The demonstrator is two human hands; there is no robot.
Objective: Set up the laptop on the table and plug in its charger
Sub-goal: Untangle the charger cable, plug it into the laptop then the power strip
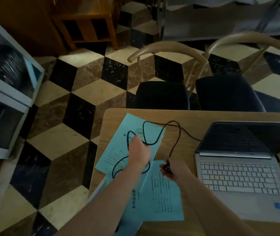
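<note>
From the head camera, a wooden table (187, 116) is filling the near right part of the scene, and an open laptop (241, 176) is sitting on its right side, lid tilted back, screen dark, silver keyboard facing the person. A thin black charger cable (178, 132) is running from the laptop's left edge, arching up over the tabletop, and looping across several light blue printed sheets (163, 193) that are lying spread over the table's left half.

The left hand (139, 150) is reaching out over the farther blue sheet, its fingers closing around a bunch of cable loops; how tightly they are pressing I cannot tell, since the back of the hand is hiding them. The right hand (173, 169) is hovering nearer, just left of the laptop, with thumb and fingers pinching a small black plug piece (168, 166) at one stretch of the cable.

Beyond the table's far edge, two chairs (161, 94) with dark seats and curved pale backrests are standing on a floor (78, 92) of cube-patterned tiles. A white shelf unit (8, 92) is standing at the far left.
</note>
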